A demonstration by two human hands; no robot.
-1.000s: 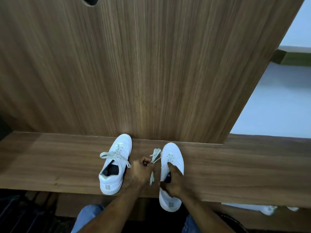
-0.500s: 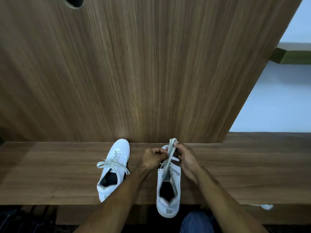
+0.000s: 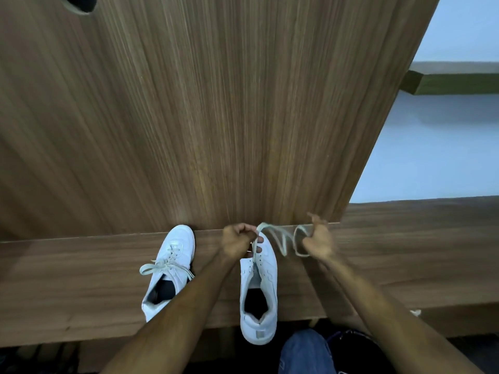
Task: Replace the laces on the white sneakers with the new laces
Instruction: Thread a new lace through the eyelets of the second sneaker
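Observation:
Two white sneakers stand on a wooden shelf [image 3: 81, 279], toes against the panel behind. The left sneaker [image 3: 170, 268] is laced, its bow loose. The right sneaker [image 3: 259, 287] has no lace through its eyelets, and its heel hangs over the shelf's front edge. A pale lace [image 3: 280, 237] stretches in a zigzag between my hands above that shoe's toe. My left hand [image 3: 239, 240] pinches one end at the toe. My right hand [image 3: 318, 238], to the right of the shoe, holds the other part, blurred by motion.
A tall wood-grain panel [image 3: 216, 103] rises behind the shelf, with a dark hole [image 3: 81, 4] at the top left. A pale wall [image 3: 432, 147] lies to the right. My knee in jeans [image 3: 305, 352] is below the shelf, and a scrap of white lace [image 3: 415, 312] at its right edge.
My right hand has swung out to the right, drawing the lace open from a bunched strip over the right sneaker. One second ago that hand held the shoe's tongue.

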